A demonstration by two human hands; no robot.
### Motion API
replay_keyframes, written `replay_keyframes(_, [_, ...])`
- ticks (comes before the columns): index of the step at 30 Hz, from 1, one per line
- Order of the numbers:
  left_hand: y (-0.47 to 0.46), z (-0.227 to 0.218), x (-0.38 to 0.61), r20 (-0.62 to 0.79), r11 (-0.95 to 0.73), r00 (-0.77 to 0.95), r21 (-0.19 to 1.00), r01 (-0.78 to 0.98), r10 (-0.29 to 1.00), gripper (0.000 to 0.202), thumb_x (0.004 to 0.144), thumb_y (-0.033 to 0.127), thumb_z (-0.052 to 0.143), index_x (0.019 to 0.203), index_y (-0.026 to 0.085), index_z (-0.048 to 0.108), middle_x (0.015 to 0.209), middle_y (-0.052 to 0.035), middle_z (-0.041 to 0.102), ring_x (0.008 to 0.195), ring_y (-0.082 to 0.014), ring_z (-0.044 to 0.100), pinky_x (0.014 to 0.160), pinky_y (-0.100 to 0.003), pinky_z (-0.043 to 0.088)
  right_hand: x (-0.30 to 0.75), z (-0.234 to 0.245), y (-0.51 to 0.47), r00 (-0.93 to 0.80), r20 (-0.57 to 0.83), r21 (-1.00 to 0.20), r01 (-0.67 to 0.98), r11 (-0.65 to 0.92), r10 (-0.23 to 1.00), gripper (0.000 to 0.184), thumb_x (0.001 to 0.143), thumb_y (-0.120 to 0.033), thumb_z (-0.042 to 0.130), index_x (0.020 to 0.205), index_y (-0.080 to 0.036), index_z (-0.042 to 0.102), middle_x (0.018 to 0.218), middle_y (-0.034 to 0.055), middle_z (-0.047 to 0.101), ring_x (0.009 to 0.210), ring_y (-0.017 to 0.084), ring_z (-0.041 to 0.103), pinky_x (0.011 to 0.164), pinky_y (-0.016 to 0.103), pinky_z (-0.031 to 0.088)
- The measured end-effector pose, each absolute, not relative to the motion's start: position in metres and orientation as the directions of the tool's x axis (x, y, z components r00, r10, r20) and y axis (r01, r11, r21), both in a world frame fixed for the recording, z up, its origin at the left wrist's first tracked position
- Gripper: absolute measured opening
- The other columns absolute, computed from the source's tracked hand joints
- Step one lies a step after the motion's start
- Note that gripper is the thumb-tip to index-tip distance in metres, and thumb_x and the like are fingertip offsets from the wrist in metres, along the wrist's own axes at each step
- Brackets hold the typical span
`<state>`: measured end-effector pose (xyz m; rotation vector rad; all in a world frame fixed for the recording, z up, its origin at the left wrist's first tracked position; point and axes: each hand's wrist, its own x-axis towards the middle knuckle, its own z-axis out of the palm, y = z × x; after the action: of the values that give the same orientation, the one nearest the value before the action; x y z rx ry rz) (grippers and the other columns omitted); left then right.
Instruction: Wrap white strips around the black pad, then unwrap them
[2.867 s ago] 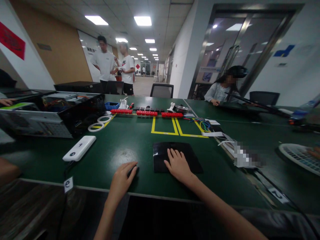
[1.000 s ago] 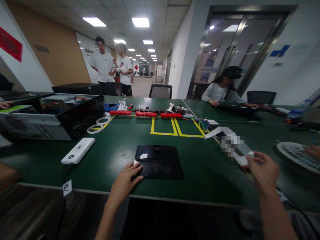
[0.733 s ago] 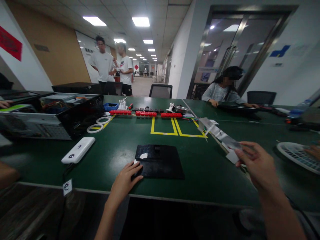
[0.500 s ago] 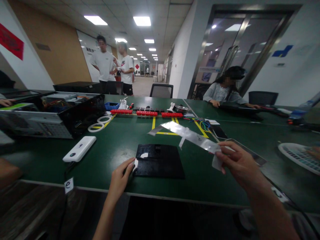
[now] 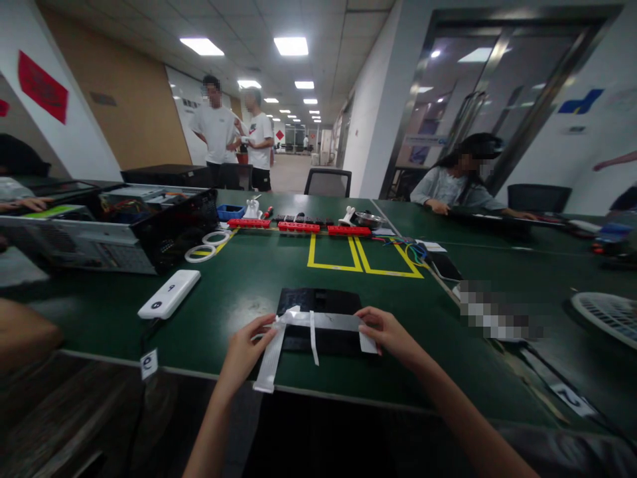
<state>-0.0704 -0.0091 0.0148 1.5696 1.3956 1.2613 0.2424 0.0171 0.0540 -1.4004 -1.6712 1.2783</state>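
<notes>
A black flat pad [image 5: 318,302] lies on the green table [image 5: 239,285] in front of me. Across its near half stretches a long silvery film strip [image 5: 323,321] with white tabs. My left hand [image 5: 245,352] pinches the strip's left part, where its loose end hangs down toward the table edge. My right hand [image 5: 391,335] pinches the right end at the pad's right corner. Both hands hold the strip just above the pad.
A white device [image 5: 169,293] lies at left near an open computer case [image 5: 99,229]. White tape rings [image 5: 200,253], yellow floor-tape boxes [image 5: 334,255], red bars [image 5: 298,226] and wires [image 5: 413,251] sit farther back. A fan grille [image 5: 604,312] is at right. People stand and sit beyond.
My right hand picked the film strip up from the right side of the table and carried it left over the pad. My left hand left the pad's corner and took the strip's other end.
</notes>
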Motion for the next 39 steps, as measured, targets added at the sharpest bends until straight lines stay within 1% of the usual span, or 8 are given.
replay_keyframes(4, [-0.009,0.015,-0.065,0.329,-0.277,-0.007,0.806,0.523,0.944,0.031,0.083,0.038,0.054,0.105,0.02,0.067,0.098,-0.0056,0.071,0.085,-0.0211,0.068,0.074,-0.033,0.056,0.248,0.047,0.021,-0.256,-0.106,-0.889,0.456,0.024,0.961,0.034,0.075,-0.037,0.058,0.102,-0.017,0.055,0.084,0.0,0.054,0.05,0.007,0.049,0.036,0.02,0.039])
replay_keyframes(9, [-0.014,0.015,-0.052,0.547,-0.404,0.101,0.469,0.786,0.831,0.028,0.088,0.03,0.049,0.109,0.022,0.066,0.115,-0.0078,0.065,0.109,-0.0249,0.057,0.097,-0.045,0.044,0.254,0.041,0.025,-0.254,-0.105,-0.855,0.517,0.043,0.962,0.033,0.078,-0.034,0.056,0.106,-0.017,0.057,0.089,0.0018,0.056,0.05,0.007,0.051,0.036,0.019,0.04])
replay_keyframes(13, [-0.023,0.017,-0.028,0.491,-0.505,0.341,0.251,0.826,0.802,0.038,0.088,0.033,0.052,0.124,0.023,0.055,0.132,-0.0083,0.055,0.125,-0.0284,0.045,0.104,-0.051,0.034,0.252,0.04,0.025,-0.247,-0.086,-0.833,0.549,0.066,0.965,0.035,0.077,-0.036,0.057,0.107,-0.017,0.06,0.089,0.0032,0.058,0.052,0.008,0.052,0.036,0.019,0.041])
replay_keyframes(15, [-0.026,0.016,-0.016,0.443,-0.517,0.397,0.187,0.836,0.803,0.044,0.087,0.037,0.054,0.129,0.023,0.051,0.136,-0.009,0.051,0.128,-0.0315,0.04,0.105,-0.054,0.031,0.249,0.04,0.024,-0.245,-0.078,-0.821,0.566,0.077,0.966,0.037,0.076,-0.037,0.057,0.106,-0.017,0.061,0.089,0.0035,0.058,0.051,0.008,0.052,0.035,0.019,0.041])
replay_keyframes(22, [-0.026,0.011,-0.001,0.378,-0.513,0.427,0.162,0.843,0.821,0.05,0.085,0.046,0.053,0.132,0.027,0.048,0.138,-0.0082,0.048,0.129,-0.0366,0.037,0.103,-0.06,0.029,0.244,0.038,0.025,-0.223,-0.066,-0.789,0.609,0.086,0.972,0.037,0.076,-0.032,0.055,0.108,-0.015,0.062,0.088,0.0047,0.06,0.047,0.008,0.052,0.033,0.021,0.041])
replay_keyframes(27, [-0.023,0.009,-0.003,0.363,-0.519,0.435,0.176,0.837,0.824,0.051,0.086,0.05,0.05,0.131,0.027,0.049,0.139,-0.0088,0.047,0.131,-0.0371,0.033,0.103,-0.062,0.027,0.244,0.041,0.025,-0.209,-0.091,-0.772,0.633,0.064,0.974,0.035,0.075,-0.03,0.056,0.107,-0.017,0.063,0.089,0.0048,0.062,0.054,0.011,0.055,0.035,0.02,0.041])
replay_keyframes(34, [-0.023,0.009,-0.01,0.29,-0.561,0.503,0.166,0.811,0.814,0.065,0.086,0.061,0.038,0.139,0.025,0.037,0.146,-0.0074,0.037,0.134,-0.0386,0.026,0.105,-0.06,0.024,0.239,0.047,0.025,-0.207,-0.005,-0.605,0.78,0.162,0.978,0.028,0.073,-0.02,0.057,0.101,-0.018,0.061,0.073,0.0,0.06,0.066,0.014,0.056,0.062,0.026,0.044])
replay_keyframes(39, [-0.022,0.006,-0.011,0.302,-0.56,0.497,0.178,0.809,0.814,0.069,0.085,0.062,0.038,0.141,0.023,0.033,0.146,-0.0087,0.038,0.135,-0.0373,0.025,0.105,-0.06,0.024,0.243,0.04,0.024,-0.16,0.008,-0.534,0.834,0.139,0.987,0.03,0.075,-0.028,0.057,0.103,-0.019,0.056,0.074,-0.0005,0.056,0.067,0.015,0.054,0.061,0.027,0.039])
